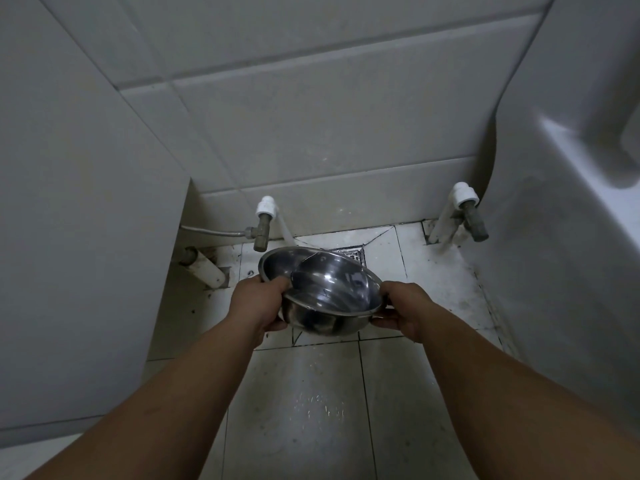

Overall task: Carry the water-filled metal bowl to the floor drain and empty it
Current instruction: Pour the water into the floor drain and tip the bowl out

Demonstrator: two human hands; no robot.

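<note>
Both arms reach forward and down over a tiled floor (311,393), and between them a metal bowl (325,292) is held in the air, tipped so that its far rim sits low toward the back wall and its near rim is raised. The left hand (258,303) is closed on the bowl's left rim, thumb hooked over the edge into the inside and the fingers under the outer wall. The right hand (403,311) is closed on the right rim, its fingers wrapped beneath the lip. The shiny inside shows reflections; whether water is in it cannot be told. The bowl's far rim overlaps the floor drain (353,255), a dark square grate set in the floor close to the back wall; only the grate's right part shows past the rim. Room around the bowl is narrow: a grey panel (86,237) rises close on the left, and a white fixture (571,237) curves in on the right. A valve (261,228) with a white cap stands out of the wall just beyond the bowl's left rim, apart from it, with a thin hose running left. A second capped valve (472,216) sits well to the right. The floor tiles near the person are bare and look wet.
</note>
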